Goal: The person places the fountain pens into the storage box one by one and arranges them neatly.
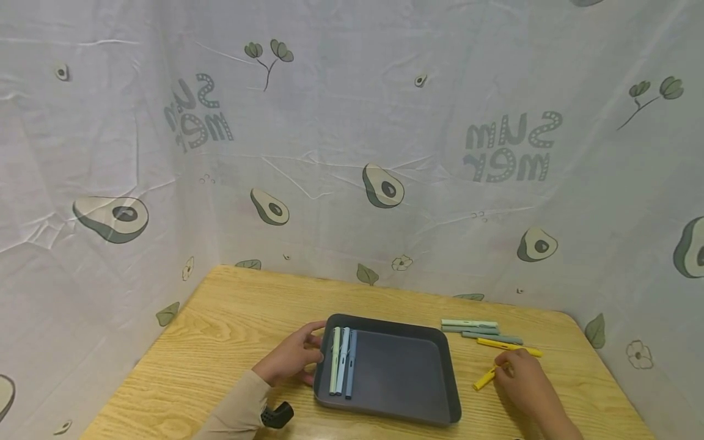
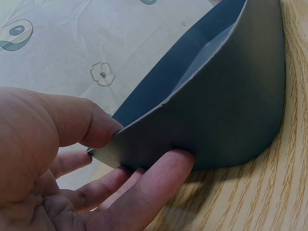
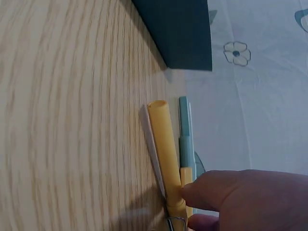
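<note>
My left hand [image 1: 293,355] grips the left side of a dark grey tray [image 1: 398,379]; in the left wrist view the thumb lies at the rim and fingers press the outer wall [image 2: 226,106]. Inside the tray, side by side at its left, lie a light green pen [image 1: 334,360], a light blue pen [image 1: 343,362] and a darker blue pen [image 1: 351,365]. Right of the tray, my right hand [image 1: 524,382] pinches a yellow pen [image 1: 483,380] near its clip, low over the table. Another yellow pen [image 1: 488,343] lies just behind that hand.
Behind the yellow pens lie a light green pen [image 1: 467,322] and grey-green pens [image 1: 492,337], roughly parallel. All stand on a wooden table [image 1: 247,305]. A printed curtain [image 1: 330,122] hangs behind and at the sides. A black device [image 1: 277,415] sits at the left wrist.
</note>
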